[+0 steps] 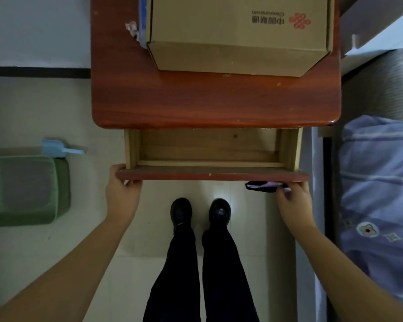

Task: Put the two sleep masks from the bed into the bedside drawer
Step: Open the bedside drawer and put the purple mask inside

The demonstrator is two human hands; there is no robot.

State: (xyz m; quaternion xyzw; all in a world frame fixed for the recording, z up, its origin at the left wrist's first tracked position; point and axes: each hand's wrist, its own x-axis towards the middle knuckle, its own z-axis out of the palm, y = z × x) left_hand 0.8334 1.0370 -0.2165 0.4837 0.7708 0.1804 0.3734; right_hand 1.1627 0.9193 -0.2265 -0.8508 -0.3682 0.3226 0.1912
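Note:
The bedside drawer (pixel 209 175) stands pulled out from under the red-brown nightstand (pixel 214 103), and its wooden inside shows nothing in it. My left hand (pixel 122 194) grips the left end of the drawer front. My right hand (pixel 293 198) is at the right end of the front, just below it, closed on a dark and white sleep mask (pixel 263 186). The mask pokes out to the left of my fingers, partly hidden under the drawer front. Whether a second mask is in that hand I cannot tell.
A cardboard box (pixel 237 36) sits on the nightstand top. The bed with a blue patterned quilt (pixel 379 194) lies to the right. A green bin (pixel 26 189) and a blue scoop (pixel 56 148) stand on the floor to the left. My feet (pixel 200 212) are below the drawer.

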